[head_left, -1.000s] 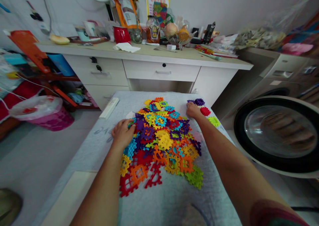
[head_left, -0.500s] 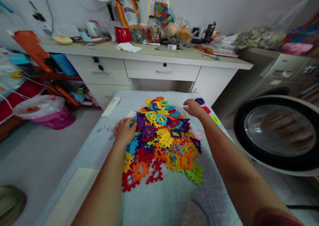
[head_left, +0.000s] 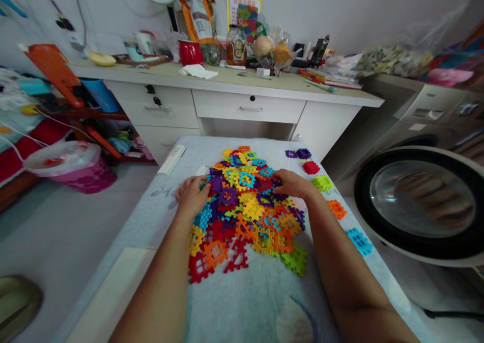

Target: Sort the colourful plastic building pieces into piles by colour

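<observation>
A heap of colourful plastic interlocking blocks (head_left: 251,207) lies on the cloth-covered table (head_left: 242,302). My left hand (head_left: 192,196) rests against the heap's left edge, its thumb and forefinger apart beside a small green piece (head_left: 203,184). At the right edge, my right hand (head_left: 291,183) has curled fingers closed at a purple block (head_left: 280,196), partly hidden under them. Sorted by colour along the table's right side are purple blocks (head_left: 303,153), a red stack (head_left: 311,167), lime-green ones (head_left: 322,183), an orange one (head_left: 336,209) and a blue one (head_left: 359,241).
A white box (head_left: 172,160) lies at the table's far left. Behind stands a white desk (head_left: 223,83) crowded with a red pot (head_left: 190,53), a jar (head_left: 236,46) and books. The washing machine (head_left: 416,116) is at right, a pink bin (head_left: 88,174) at left.
My right hand has moved from beside the purple stack down and left to the heap's right edge, uncovering a purple block by that stack. My left hand stays at the heap's left edge.
</observation>
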The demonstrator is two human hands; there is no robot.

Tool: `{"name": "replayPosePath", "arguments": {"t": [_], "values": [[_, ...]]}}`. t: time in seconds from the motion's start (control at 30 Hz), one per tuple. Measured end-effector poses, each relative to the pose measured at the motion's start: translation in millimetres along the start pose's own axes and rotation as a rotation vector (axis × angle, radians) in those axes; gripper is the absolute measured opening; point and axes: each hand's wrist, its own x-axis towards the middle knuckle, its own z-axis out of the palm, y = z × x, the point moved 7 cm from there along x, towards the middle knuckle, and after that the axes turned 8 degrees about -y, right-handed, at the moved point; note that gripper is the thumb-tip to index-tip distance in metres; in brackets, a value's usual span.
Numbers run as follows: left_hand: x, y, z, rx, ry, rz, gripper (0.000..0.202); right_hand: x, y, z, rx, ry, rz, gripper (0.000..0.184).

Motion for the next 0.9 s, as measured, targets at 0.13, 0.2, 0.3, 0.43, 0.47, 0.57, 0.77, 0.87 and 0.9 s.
{"name": "replayPosePath", "arguments": {"t": [0.13, 0.2, 0.3, 0.43, 0.47, 0.57, 0.77, 0.87, 0.9], "values": [[0.0, 0.1, 0.0, 0.010, 0.001, -0.001, 0.040, -2.0, -0.7, -7.6, 0.160, 0.143, -0.037, 0.039], [0.3, -0.1, 0.0, 0.014, 0.001, -0.002, 0.040, -2.4, 1.6, -10.3, 0.273, 0.204, -0.038, 0.043], [0.9, -0.5, 0.8, 0.014, -0.007, 0.002, 0.041, -2.6, 4.8, -13.8, 0.390, 0.291, -0.027, 0.043], [1.9, -1.7, 1.8, 0.014, -0.008, 0.005, 0.041, -8.9, 2.6, -23.5, 0.263, 0.327, 0.033, 0.019], [2.1, -1.8, 2.0, 0.015, -0.008, 0.005, 0.042, -11.3, 2.0, -24.9, 0.198, 0.284, 0.069, 0.013], [2.1, -1.5, 2.0, 0.016, -0.011, 0.001, 0.041, -20.5, 3.5, -22.1, 0.063, 0.064, 0.190, 0.011], [0.2, 1.4, 0.8, 0.015, -0.018, -0.006, 0.040, -30.4, 10.4, 3.1, 0.258, -0.235, 0.353, 0.039], [-0.4, 1.2, 0.8, 0.011, -0.011, -0.006, 0.040, -26.7, 11.1, 3.4, 0.272, -0.173, 0.351, 0.038], [-0.3, 0.8, 0.9, 0.011, -0.007, -0.005, 0.040, -26.0, 11.4, 2.2, 0.288, -0.150, 0.342, 0.037]]}}
